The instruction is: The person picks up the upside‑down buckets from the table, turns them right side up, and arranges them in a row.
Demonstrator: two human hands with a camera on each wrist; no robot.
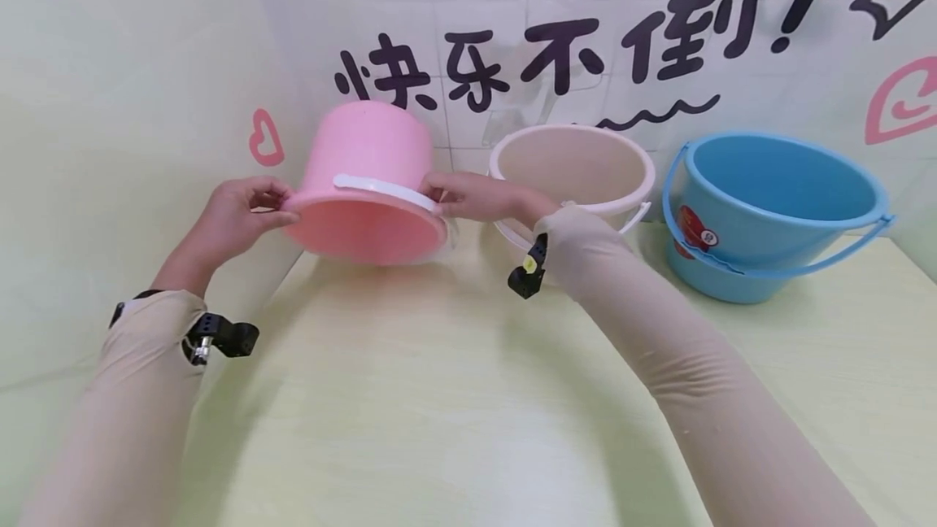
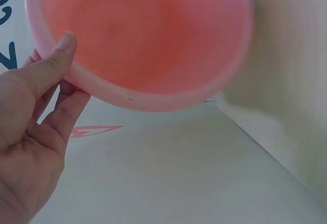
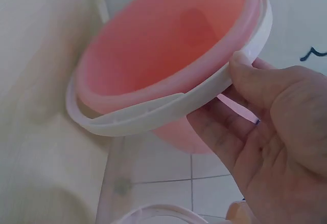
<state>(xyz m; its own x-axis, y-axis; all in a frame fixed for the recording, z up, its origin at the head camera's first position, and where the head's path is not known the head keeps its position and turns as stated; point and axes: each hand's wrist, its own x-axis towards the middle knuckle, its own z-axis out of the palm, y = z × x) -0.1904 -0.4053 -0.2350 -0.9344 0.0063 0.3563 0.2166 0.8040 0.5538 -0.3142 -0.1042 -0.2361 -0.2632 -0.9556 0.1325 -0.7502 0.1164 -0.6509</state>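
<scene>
A pink bucket [image 1: 369,145] is tipped at the back left, its mouth facing forward and down and its base up toward the wall. My left hand [image 1: 245,214] pinches the rim on the left; in the left wrist view the thumb lies inside the rim and the fingers outside. On the other side my right hand [image 1: 476,195] grips the rim together with the white handle [image 3: 138,116], thumb on the handle. The bucket's inside [image 2: 122,29] shows nothing in it. The lower rim hangs close over the table [image 1: 410,397].
Just right of the pink bucket stands a pale pink bucket [image 1: 571,137], upright, partly behind my right forearm. Farther right is an upright blue bucket [image 1: 754,267] with its handle hanging down in front. A printed white wall sheet [image 1: 468,15] backs the table; another wall [image 1: 132,104] rises at left.
</scene>
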